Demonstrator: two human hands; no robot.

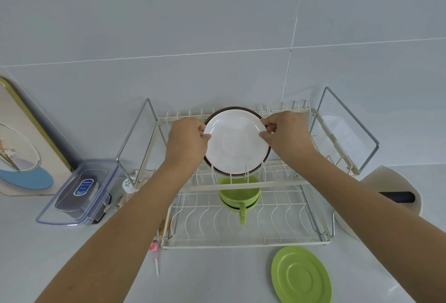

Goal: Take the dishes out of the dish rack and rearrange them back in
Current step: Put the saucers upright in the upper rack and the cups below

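A cream two-tier wire dish rack stands on the counter against the tiled wall. A white plate stands upright in the upper tier, with a brown-rimmed plate directly behind it. My left hand pinches the white plate's left edge and my right hand pinches its right edge. Under the plates, on the lower tier, sits a green cup with its handle toward me. A green saucer lies flat on the counter in front of the rack, at the right.
A clear lidded plastic box sits left of the rack, with a framed picture leaning on the wall beyond it. A cream pot with a black handle stands to the right. A pink lollipop lies by the rack's front left corner.
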